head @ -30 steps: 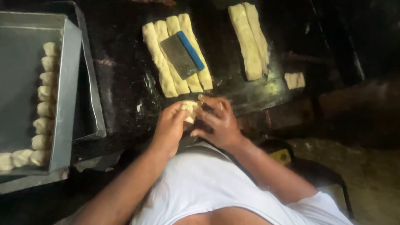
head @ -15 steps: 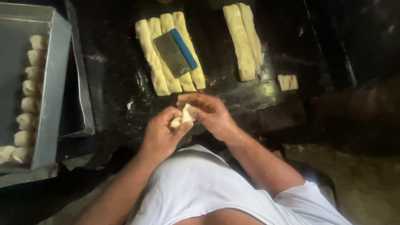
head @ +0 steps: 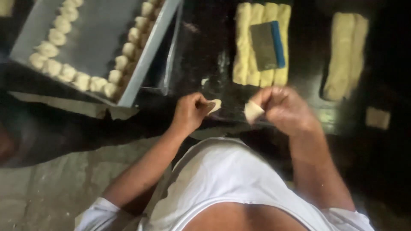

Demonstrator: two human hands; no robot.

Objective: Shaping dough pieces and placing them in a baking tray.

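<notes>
At the centre of the frame, above a dark work surface, two small pale pieces of dough are held apart, one in each hand. The left hand is closed in a loose fist, and a small rounded piece of pale dough is pinched at its fingertips, sticking out towards the right of the frame. The right hand is blurred, but its fingers are seen to be curled inward, with a small squarish piece of pale dough gripped at its left edge. The two pieces are near each other without touching.

Just above the hands, in the upper middle of the frame, a block of long pale dough strips is laid side by side on the surface, and a flat rectangular metal scraper with a blue handle edge is rested on top of it. A second, narrower bundle of dough strips is seen at the upper right, well apart from the first, and a small cut square of dough lies below it near the right edge.

At the upper left a grey metal baking tray is set at a tilt — small shaped dough pieces are lined along its lower and right sides. A white sleeveless top is worn by the person, filling the lower middle of the frame
</notes>
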